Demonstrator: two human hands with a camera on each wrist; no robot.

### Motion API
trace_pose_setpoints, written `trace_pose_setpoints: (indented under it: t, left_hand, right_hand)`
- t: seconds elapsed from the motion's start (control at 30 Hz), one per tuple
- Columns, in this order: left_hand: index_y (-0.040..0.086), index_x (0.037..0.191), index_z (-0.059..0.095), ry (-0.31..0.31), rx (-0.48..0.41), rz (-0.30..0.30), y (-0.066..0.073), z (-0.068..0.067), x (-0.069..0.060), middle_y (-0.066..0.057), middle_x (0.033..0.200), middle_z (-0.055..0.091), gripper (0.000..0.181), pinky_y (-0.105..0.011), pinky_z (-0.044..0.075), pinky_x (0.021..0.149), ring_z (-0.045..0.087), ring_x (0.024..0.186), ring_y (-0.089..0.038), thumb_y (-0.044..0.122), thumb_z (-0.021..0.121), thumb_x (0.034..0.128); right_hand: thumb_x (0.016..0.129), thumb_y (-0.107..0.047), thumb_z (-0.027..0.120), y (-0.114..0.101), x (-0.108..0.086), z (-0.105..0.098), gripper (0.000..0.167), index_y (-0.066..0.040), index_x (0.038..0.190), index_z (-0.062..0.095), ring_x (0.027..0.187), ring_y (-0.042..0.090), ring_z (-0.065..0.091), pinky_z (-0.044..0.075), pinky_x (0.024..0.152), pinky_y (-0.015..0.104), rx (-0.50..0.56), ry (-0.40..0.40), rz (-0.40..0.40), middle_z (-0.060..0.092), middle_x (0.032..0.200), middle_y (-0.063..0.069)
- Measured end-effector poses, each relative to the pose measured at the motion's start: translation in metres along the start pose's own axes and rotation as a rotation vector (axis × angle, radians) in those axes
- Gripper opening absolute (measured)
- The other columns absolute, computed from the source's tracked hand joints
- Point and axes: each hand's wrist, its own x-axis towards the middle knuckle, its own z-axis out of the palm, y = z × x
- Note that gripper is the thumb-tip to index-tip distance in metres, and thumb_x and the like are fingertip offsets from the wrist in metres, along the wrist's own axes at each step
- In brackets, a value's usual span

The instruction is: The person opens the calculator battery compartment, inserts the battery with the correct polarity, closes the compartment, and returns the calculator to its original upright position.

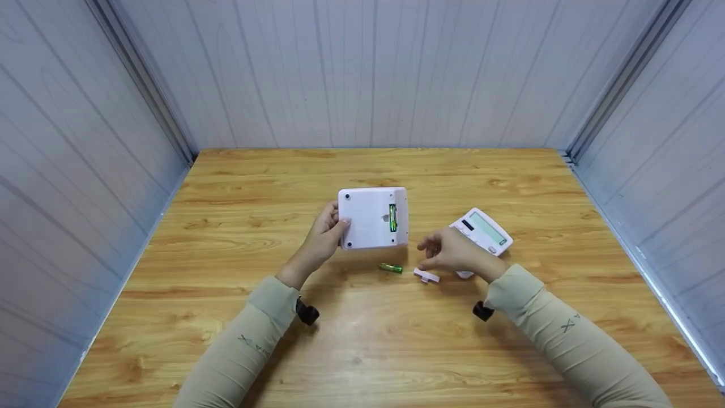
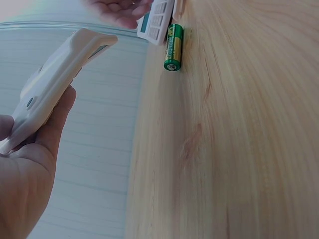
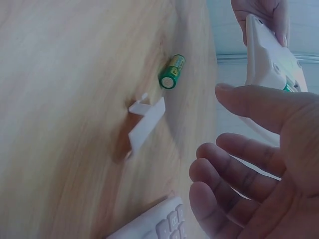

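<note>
My left hand (image 1: 324, 233) grips a white calculator (image 1: 367, 220) by its left edge, thumb on the back, holding it above the table. Its back faces me, with a green battery (image 1: 393, 217) in the uncovered battery compartment. Below it on the table lies a loose green battery (image 1: 391, 268). Beside that battery is a small white battery cover (image 1: 426, 276) with a tab. Over the cover hovers my right hand (image 1: 453, 250); in the right wrist view its fingers (image 3: 234, 154) are loosely bent, with nothing between them, apart from the cover.
A second white calculator (image 1: 488, 231) lies face up on the wooden table (image 1: 238, 334), partly hidden under my right hand. Pale panelled walls (image 1: 362, 73) enclose the table at the back and both sides.
</note>
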Motion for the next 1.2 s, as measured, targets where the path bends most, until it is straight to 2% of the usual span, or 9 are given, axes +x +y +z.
trace_pose_setpoints:
  t: [0.17,0.5,0.87,1.2]
  left_hand:
    - [-0.004,0.152,0.039,0.007,-0.005,0.003,0.001,0.001,-0.001,-0.022,0.129,0.068,0.04,-0.035,0.066,0.085,0.073,0.106,-0.021,0.001,0.04,0.1126]
    - [-0.004,0.153,0.039,0.015,0.005,0.003,0.002,0.002,-0.001,-0.025,0.131,0.069,0.041,-0.034,0.065,0.083,0.073,0.105,-0.02,0.001,0.04,0.1125]
    - [-0.002,0.152,0.04,0.006,-0.006,-0.011,0.0,0.001,0.0,-0.026,0.133,0.068,0.039,-0.036,0.066,0.085,0.073,0.108,-0.023,0.002,0.04,0.113]
    - [-0.002,0.157,0.036,-0.019,0.017,-0.01,0.001,0.0,-0.003,-0.03,0.144,0.063,0.043,-0.045,0.065,0.096,0.072,0.122,-0.034,0.005,0.038,0.1147]
  right_hand:
    - [0.086,-0.017,0.091,0.002,-0.003,0.003,0.037,0.005,0.112,0.076,0.08,0.012,0.064,0.053,0.077,0.029,-0.05,-0.013,-0.034,0.075,0.086,0.007]
    - [0.085,-0.011,0.091,0.005,-0.007,0.009,0.034,0.004,0.111,0.077,0.075,0.01,0.064,0.055,0.076,0.028,-0.067,-0.069,-0.016,0.075,0.083,0.006]
    - [0.083,-0.013,0.092,0.011,-0.009,0.019,0.028,-0.001,0.104,0.08,0.08,0.01,0.061,0.053,0.076,0.027,-0.111,-0.098,-0.01,0.074,0.086,0.002]
    - [0.086,-0.009,0.089,0.008,-0.015,0.022,0.014,-0.005,0.095,0.079,0.078,0.011,0.061,0.054,0.075,0.03,-0.099,-0.077,0.03,0.072,0.084,0.0]
